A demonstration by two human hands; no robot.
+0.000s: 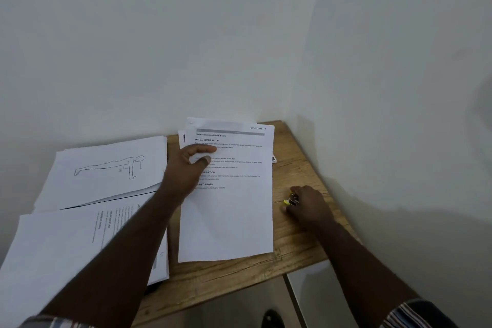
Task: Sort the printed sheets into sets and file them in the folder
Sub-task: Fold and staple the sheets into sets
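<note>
Left hand [191, 168] pinches upper left edge of Section-1 set [226, 210], lying flat mid-table [298, 168]. Right hand [306, 205] curled round small yellow clip [287, 202], I judge. Sheets light, limp, slide apart easily; best gripped at corner, squared first.

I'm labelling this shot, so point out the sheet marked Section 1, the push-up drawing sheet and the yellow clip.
Section 1 sheet [229, 221]: head view, blank lower half.
Push-up drawing sheet [106, 168]: head view, the figure.
Yellow clip [287, 202]: head view, yellow end.

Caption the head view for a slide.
Left hand holds a printed set on the wooden table; right hand grips small clips.
</note>
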